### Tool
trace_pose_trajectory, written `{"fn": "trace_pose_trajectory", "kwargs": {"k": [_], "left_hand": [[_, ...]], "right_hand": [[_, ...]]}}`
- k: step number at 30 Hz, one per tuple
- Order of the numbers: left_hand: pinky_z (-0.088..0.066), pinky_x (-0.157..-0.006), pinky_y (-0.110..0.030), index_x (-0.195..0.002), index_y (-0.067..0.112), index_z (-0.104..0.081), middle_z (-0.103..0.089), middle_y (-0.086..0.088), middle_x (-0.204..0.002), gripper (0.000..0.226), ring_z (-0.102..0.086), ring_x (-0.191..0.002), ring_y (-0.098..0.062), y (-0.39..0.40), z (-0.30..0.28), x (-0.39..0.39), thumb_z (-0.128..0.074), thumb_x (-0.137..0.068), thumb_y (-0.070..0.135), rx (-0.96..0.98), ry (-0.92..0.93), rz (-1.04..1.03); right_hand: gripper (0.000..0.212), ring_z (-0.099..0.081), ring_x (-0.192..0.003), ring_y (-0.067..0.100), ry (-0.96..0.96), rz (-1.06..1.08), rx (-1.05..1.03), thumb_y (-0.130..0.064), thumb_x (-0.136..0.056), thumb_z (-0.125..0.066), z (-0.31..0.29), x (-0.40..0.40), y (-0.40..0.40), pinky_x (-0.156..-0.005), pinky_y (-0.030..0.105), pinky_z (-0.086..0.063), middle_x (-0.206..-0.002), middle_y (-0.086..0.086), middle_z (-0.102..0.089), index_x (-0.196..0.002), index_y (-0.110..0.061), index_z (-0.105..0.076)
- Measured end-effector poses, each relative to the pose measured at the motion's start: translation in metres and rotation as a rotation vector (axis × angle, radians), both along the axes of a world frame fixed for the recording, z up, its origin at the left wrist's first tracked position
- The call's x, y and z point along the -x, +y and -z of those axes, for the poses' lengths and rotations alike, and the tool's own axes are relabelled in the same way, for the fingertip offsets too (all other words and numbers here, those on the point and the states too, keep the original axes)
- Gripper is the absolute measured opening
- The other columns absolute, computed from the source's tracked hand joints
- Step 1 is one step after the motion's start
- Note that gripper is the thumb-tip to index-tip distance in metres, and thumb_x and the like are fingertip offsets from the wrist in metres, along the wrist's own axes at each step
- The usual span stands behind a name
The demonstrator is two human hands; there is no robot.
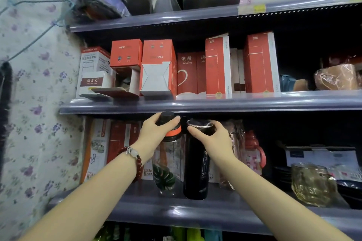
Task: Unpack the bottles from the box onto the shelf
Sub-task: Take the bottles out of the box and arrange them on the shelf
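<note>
Two bare forearms reach up from the bottom of the frame toward a shop shelf (176, 212), a red bead bracelet (135, 157) on the left wrist. The left hand (154, 133) grips the black cap and orange collar of a clear bottle (168, 162) printed with a green leaf, thumb on the near side and fingers (175, 120) curled over the top. Just beside it, the right hand (212, 136) holds the dark lid of a black bottle (195, 172), fingers wrapped round its rim. Both bottles stand upright near the front edge of the lower shelf, close together, though whether they touch cannot be told. Behind them sit boxed cups (109, 146) at left and a pink bottle (253, 150) in wrapping at right; a glass mug (311, 186) stands well to the right.

The likely risk: both bottles are tall, held only at the top, and their caps sit just beneath the upper shelf's lip (215, 106). A lift or tilt could knock a cap against that lip, and letting go off-balance might topple one bottle into the other or off the front edge. The box itself is out of view.
</note>
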State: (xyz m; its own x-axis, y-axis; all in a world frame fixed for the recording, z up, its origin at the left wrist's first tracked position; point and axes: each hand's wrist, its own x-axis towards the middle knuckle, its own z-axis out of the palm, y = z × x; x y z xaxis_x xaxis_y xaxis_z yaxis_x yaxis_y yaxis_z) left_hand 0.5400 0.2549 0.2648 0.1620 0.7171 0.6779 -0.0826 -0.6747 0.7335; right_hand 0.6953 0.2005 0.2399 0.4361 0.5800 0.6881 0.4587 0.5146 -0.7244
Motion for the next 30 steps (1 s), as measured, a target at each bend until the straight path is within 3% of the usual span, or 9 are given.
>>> {"fn": "trace_pose_trajectory", "kwargs": {"k": [4, 7, 12, 16, 20, 25, 30], "left_hand": [[-0.046, -0.077, -0.018, -0.107, 0.028, -0.066, -0.070, 0.009, -0.102, 0.034, -0.064, -0.098, -0.007, 0.012, 0.004, -0.003, -0.073, -0.076, 0.041, 0.044, 0.076, 0.038], [-0.047, -0.087, -0.022, -0.116, 0.026, -0.062, -0.068, 0.010, -0.106, 0.049, -0.062, -0.101, -0.007, 0.024, 0.009, -0.006, -0.078, -0.072, 0.040, 0.052, 0.106, 0.009], [-0.044, -0.101, -0.031, -0.129, 0.026, -0.050, -0.064, 0.008, -0.118, 0.081, -0.058, -0.114, -0.014, 0.044, 0.013, -0.005, -0.087, -0.056, 0.025, -0.030, 0.329, -0.095], [-0.041, -0.101, -0.028, -0.128, 0.028, -0.044, -0.057, 0.013, -0.117, 0.085, -0.052, -0.112, -0.009, 0.046, 0.014, -0.005, -0.088, -0.055, 0.036, -0.068, 0.281, -0.195], [-0.051, -0.096, -0.035, -0.116, 0.025, -0.058, -0.068, 0.009, -0.108, 0.087, -0.063, -0.104, -0.011, 0.055, 0.004, -0.003, -0.086, -0.039, 0.057, 0.025, 0.197, -0.254], [-0.051, -0.081, -0.027, -0.107, 0.016, -0.063, -0.069, 0.005, -0.098, 0.071, -0.065, -0.092, -0.013, 0.059, 0.006, -0.013, -0.084, -0.051, 0.054, 0.137, 0.141, -0.218], [-0.049, -0.087, -0.031, -0.116, 0.016, -0.058, -0.063, 0.003, -0.102, 0.067, -0.060, -0.099, -0.018, 0.058, 0.015, -0.028, -0.082, -0.062, 0.048, 0.137, 0.038, -0.281]], "right_hand": [[0.077, -0.051, -0.118, 0.019, 0.077, -0.082, 0.076, -0.046, -0.074, -0.075, -0.002, -0.004, 0.013, -0.091, 0.027, -0.038, -0.128, 0.000, -0.055, -0.136, -0.019, -0.039], [0.080, -0.053, -0.119, 0.022, 0.054, -0.110, 0.140, -0.035, -0.076, -0.076, 0.004, -0.007, 0.023, -0.093, 0.028, -0.040, -0.133, 0.003, -0.054, -0.141, -0.020, -0.033], [0.072, -0.048, -0.101, 0.013, 0.020, -0.071, 0.163, -0.022, -0.078, -0.074, 0.009, -0.013, 0.030, -0.088, 0.025, -0.036, -0.115, -0.002, -0.055, -0.140, -0.018, -0.036], [0.069, -0.052, -0.106, 0.014, 0.018, -0.070, 0.145, -0.023, -0.076, -0.076, 0.012, -0.017, 0.035, -0.091, 0.027, -0.040, -0.107, -0.007, -0.052, -0.136, -0.019, -0.042], [0.066, -0.053, -0.105, 0.015, 0.028, -0.070, 0.133, -0.029, -0.076, -0.076, 0.017, -0.017, 0.037, -0.091, 0.028, -0.041, -0.106, -0.008, -0.053, -0.133, -0.020, -0.044], [0.069, -0.056, -0.101, 0.016, -0.020, -0.065, 0.193, -0.031, -0.074, -0.077, 0.025, -0.021, 0.038, -0.087, 0.028, -0.042, -0.105, -0.006, -0.057, -0.133, -0.026, -0.041], [0.084, -0.058, -0.099, 0.015, -0.066, -0.033, 0.169, -0.021, -0.068, -0.081, 0.037, -0.022, 0.044, -0.086, 0.025, -0.041, -0.111, -0.003, -0.063, -0.139, -0.027, -0.036]]}}
